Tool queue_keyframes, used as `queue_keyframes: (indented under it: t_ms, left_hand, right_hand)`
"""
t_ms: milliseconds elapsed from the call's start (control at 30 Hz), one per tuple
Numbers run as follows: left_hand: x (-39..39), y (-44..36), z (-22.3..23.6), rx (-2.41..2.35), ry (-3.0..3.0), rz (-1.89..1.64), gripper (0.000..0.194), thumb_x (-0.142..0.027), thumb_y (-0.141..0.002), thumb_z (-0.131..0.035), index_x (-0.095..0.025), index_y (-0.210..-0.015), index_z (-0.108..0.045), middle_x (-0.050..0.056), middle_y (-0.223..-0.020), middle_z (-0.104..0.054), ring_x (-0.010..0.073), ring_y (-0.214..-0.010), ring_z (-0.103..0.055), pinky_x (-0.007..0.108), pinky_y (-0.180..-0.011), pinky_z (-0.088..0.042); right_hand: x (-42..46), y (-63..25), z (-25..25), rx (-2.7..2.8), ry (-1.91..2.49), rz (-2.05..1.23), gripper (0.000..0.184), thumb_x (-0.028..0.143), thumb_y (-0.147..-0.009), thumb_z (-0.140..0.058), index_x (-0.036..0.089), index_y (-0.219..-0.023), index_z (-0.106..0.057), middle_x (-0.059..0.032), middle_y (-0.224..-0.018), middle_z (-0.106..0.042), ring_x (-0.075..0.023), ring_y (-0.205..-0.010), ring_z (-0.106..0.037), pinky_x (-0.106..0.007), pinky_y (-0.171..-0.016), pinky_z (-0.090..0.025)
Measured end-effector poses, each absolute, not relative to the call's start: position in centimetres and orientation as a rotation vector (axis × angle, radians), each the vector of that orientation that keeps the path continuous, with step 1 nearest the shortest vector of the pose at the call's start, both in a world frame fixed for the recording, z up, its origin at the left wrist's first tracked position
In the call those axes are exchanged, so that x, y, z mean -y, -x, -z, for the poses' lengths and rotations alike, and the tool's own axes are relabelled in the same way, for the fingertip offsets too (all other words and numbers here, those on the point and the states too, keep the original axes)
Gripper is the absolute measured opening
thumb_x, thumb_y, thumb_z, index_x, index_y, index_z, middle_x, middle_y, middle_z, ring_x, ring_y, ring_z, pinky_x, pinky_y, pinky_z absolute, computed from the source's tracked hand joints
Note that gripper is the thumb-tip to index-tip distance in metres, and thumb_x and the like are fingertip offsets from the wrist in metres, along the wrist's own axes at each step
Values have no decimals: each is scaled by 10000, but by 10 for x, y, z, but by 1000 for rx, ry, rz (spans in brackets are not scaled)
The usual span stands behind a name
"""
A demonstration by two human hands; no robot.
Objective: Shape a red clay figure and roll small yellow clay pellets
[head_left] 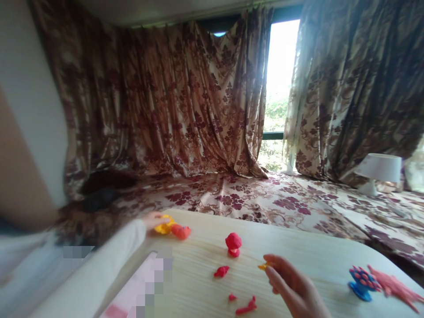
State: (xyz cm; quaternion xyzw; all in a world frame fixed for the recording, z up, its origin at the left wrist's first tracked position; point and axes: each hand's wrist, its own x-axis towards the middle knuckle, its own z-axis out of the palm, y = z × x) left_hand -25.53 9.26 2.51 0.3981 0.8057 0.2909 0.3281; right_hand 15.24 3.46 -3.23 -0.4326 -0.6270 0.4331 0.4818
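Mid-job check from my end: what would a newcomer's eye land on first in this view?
Probably the bright window, right of centre between the patterned curtains. On the pale table, a vivid red, round-topped piece stands out near the middle, with the right hand pinching a small yellow piece to its lower right. Toward the table's right end, a blue-based piece with pink dots sits beside a pink shape.

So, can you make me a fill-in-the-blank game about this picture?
1. The small piece pinched by the right hand is coloured ____.
2. The hand at the big yellow lump is the ____ one.
3. Under the pink dots, the model's foot is coloured ____.
4. The thing with the white shade is a ____.

Missing words: yellow; left; blue; lamp.
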Motion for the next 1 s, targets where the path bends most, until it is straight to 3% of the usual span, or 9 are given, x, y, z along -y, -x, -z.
queue_keyframes:
  t_ms: [167, 367, 533, 600, 700, 867, 1000]
  left_hand:
    - [-86, 249, -35, -2091, -991, -824, 316, -321, -853, -536, -167, -1129, -537, 72, -1136, -585, 209, -943, -598, 417, -782, -509]
    - [-83, 224, -64, -2125, -1089, -1205, 317, -310, -848, -546, -178, -1135, -537, 67, -1159, -574, 221, -973, -588, 421, -799, -503]
    - [-57, 130, -77, -1805, -1448, -1545, 277, -310, -843, -548, -159, -1072, -581, 73, -1171, -580, 222, -1026, -564, 440, -857, -463]
    - [-42, 82, -65, -1589, -1569, -1500, 220, -306, -803, -573, -182, -950, -679, 50, -1038, -651, 200, -974, -586, 338, -868, -447]
    - [-23, 29, -39, -1365, -1598, -1350, 203, -300, -767, -591, -172, -812, -742, 63, -834, -696, 214, -857, -623, 312, -806, -457]
    - [-15, 8, -11, -1172, -1501, -1180, 308, -378, -803, -547, -168, -936, -731, 92, -876, -726, 235, -879, -627, 323, -834, -458]
    - [-11, 6, -10, -1012, -1351, -1119, 282, -387, -776, -598, -198, -933, -737, 66, -841, -736, 211, -839, -626, 309, -849, -452]
  right_hand:
    - [-34, -156, 28, 1538, 1056, -1032, 434, 509, -760, -596, 163, -1012, -672, -42, -709, -662, -165, -601, -596, -241, -545, -520]
    - [-27, -152, 22, 1638, 1062, -878, 383, 500, -821, -519, 165, -866, -698, 0, -546, -562, -136, -508, -556, -207, -493, -489]
    - [-23, -148, 18, 1589, 1027, -819, 321, 469, -821, -543, 183, -853, -685, -17, -643, -611, -145, -586, -573, -207, -538, -503]
    - [-23, -146, 18, 1536, 999, -820, 309, 456, -817, -559, 185, -916, -671, -37, -746, -658, -153, -639, -602, -219, -586, -521]
    - [-24, -144, 21, 1523, 939, -815, 320, 419, -833, -554, 161, -1015, -609, -68, -849, -677, -173, -718, -638, -258, -655, -543]
    - [-21, -143, 15, 1604, 947, -702, 144, 310, -815, -604, 173, -801, -650, -15, -692, -648, -142, -624, -600, -220, -611, -499]
    - [-16, -143, 5, 1734, 940, -615, 170, 248, -862, -540, 189, -832, -696, -18, -706, -615, -133, -645, -577, -209, -605, -469]
